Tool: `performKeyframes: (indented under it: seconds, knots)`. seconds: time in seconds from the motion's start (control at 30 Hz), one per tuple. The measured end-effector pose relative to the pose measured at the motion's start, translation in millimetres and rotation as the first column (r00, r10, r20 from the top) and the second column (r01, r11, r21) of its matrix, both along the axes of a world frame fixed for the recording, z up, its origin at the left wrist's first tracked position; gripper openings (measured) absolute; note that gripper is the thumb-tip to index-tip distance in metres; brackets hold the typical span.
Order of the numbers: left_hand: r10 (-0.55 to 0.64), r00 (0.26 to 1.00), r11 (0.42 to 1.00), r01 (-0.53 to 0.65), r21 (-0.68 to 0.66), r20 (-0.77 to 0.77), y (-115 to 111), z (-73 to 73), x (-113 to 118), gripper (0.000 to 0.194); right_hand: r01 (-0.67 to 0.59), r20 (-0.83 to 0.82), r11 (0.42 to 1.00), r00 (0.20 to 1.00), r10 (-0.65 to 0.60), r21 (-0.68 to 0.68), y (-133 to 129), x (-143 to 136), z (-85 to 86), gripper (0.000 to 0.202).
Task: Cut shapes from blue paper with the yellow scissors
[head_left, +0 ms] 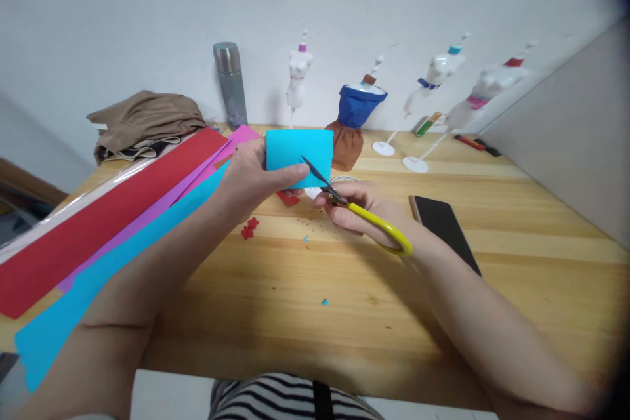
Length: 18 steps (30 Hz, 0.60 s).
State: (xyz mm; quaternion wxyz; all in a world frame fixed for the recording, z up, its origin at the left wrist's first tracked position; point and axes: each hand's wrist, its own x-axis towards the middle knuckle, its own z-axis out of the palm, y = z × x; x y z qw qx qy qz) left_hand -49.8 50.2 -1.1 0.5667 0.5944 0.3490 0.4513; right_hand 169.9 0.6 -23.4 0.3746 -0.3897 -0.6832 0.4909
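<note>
My left hand pinches a blue rectangular piece of craft paper by its left side, the thumb lying across its front. In my right hand is a pair of scissors with yellow handles. The dark blades lie over the lower middle of the blue piece, close to my left thumb. Whether they are cutting into it I cannot tell. Below my hands, small red cut shapes and tiny scraps lie on the wooden table. A red piece shows partly behind my left fingers.
Several small white mannequins on stands line the wall, one wearing a blue and brown outfit. A grey thermos and folded brown cloth stand back left. Red and blue sheets lie left. A phone lies right.
</note>
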Motion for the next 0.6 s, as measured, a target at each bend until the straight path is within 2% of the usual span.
performKeyframes:
  seconds: [0.23,0.43,0.6]
  knots:
    - [-0.040,0.998,0.999,0.039,0.026,0.041,-1.9,-0.7,2.3,0.023,0.015,0.001,1.000,1.000,-0.015,-0.010,0.5,-0.8,-4.7,0.047]
    - [0.007,0.997,1.000,-0.009,0.029,0.073,-7.7,-0.2,4.3,0.023,0.009,-0.007,0.999,1.000,-0.009,-0.045,0.2,-0.8,-3.4,0.048]
    - [-0.010,0.999,1.000,0.008,0.030,0.053,-7.6,0.6,3.9,0.022,0.019,-0.030,0.999,0.999,-0.021,-0.049,-0.8,1.9,-8.8,0.047]
